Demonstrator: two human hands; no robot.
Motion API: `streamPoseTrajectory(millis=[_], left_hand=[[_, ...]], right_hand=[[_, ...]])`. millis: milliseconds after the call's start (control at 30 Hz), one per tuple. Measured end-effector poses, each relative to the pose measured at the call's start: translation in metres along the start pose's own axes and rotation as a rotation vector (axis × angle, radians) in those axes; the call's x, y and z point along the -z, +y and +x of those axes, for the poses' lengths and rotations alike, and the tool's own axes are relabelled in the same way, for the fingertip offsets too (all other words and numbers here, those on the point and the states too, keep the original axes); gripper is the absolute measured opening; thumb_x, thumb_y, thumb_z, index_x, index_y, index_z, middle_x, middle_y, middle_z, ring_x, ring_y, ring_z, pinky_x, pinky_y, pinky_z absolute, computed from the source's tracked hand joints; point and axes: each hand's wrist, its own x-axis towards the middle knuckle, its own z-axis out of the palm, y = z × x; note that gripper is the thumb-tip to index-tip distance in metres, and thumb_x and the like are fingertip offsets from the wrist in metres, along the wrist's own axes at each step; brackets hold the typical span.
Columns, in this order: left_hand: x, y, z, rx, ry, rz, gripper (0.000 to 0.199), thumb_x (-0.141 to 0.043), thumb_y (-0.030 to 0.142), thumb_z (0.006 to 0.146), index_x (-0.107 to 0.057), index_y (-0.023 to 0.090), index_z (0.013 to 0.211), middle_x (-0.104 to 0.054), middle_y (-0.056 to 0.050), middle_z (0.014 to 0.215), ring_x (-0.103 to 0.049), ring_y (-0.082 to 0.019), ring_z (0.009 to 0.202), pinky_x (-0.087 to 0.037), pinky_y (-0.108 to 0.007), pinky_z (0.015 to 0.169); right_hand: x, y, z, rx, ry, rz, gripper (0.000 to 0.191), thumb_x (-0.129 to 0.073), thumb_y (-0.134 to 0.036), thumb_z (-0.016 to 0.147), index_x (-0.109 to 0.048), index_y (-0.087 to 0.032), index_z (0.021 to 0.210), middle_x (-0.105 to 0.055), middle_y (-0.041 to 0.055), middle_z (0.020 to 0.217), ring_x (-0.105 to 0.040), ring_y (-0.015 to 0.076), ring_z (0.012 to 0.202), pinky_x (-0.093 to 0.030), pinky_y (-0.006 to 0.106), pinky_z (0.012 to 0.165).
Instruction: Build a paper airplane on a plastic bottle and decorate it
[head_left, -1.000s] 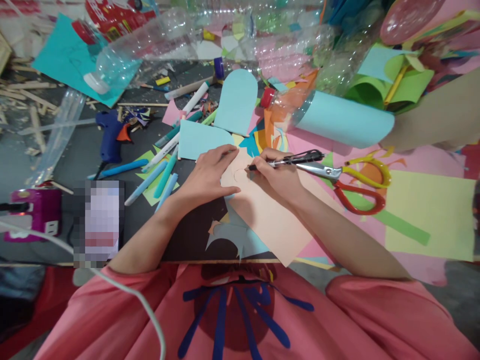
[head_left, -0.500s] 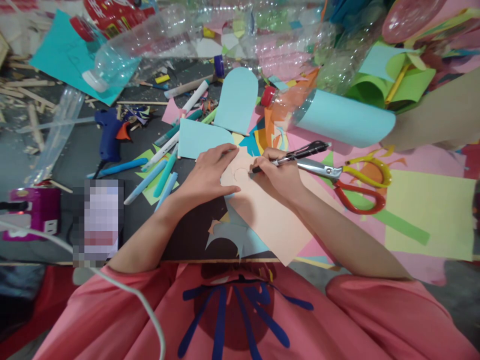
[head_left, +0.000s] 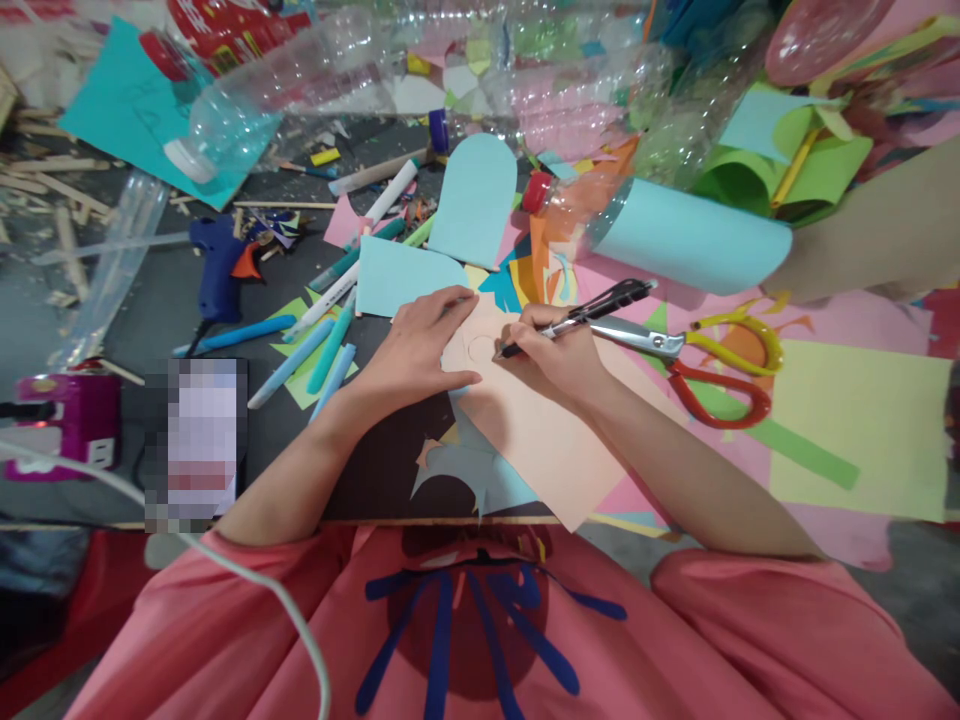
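A sheet of pale peach paper (head_left: 555, 440) lies at the table's front edge, with a thin curved line drawn near its upper end. My left hand (head_left: 424, 345) rests flat on the paper's left side, thumb and fingers spread around the drawn curve. In my right hand (head_left: 559, 355) is a black pen (head_left: 600, 308), pinched between thumb and fingers, its tip on the paper just right of the curve. Scissors (head_left: 660, 345) with one yellow and one red handle lie just beyond the right hand. Light blue paper pieces (head_left: 409, 275) sit behind the left hand.
To the left are a blue glue gun (head_left: 217, 265), several markers (head_left: 330, 350), a pixelated phone (head_left: 202, 430) and a purple power socket (head_left: 67, 425). Clear plastic bottles (head_left: 255, 105) line the back. A bottle wrapped in light blue paper (head_left: 697, 235) lies behind the scissors.
The pen tip has moved slightly left and down along the paper, and the drawn curve looks longer. My left hand has stayed in place.
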Motion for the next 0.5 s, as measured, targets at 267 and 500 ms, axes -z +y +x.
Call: streamPoseTrajectory(millis=[267,500], left_hand=[[-0.0012,-0.0004,0.0002,-0.003,0.010,0.000,0.079,-0.067,0.050,0.079,-0.039,0.025,0.148,-0.042,-0.013,0.151,-0.037,-0.036,0.139,-0.029,-0.051,0.115],[-0.0012,-0.0003,0.0000,-0.007,0.013,0.011,0.080,-0.067,0.050,0.079,-0.039,0.020,0.148,-0.042,-0.015,0.151,-0.037,-0.036,0.139,-0.028,-0.050,0.115]], right_hand=[[-0.0012,-0.0098,-0.0014,0.030,-0.151,-0.133,0.024,-0.059,-0.030,0.078,-0.055,-0.020,0.056,-0.060,-0.0003,0.059,-0.051,0.0117,0.057,-0.040,0.027,0.056],[-0.0003,-0.0081,-0.0016,0.028,-0.145,-0.140,0.027,-0.055,-0.030,0.077,-0.048,-0.020,0.053,-0.055,-0.0013,0.056,-0.048,0.0113,0.056,-0.041,0.027,0.057]])
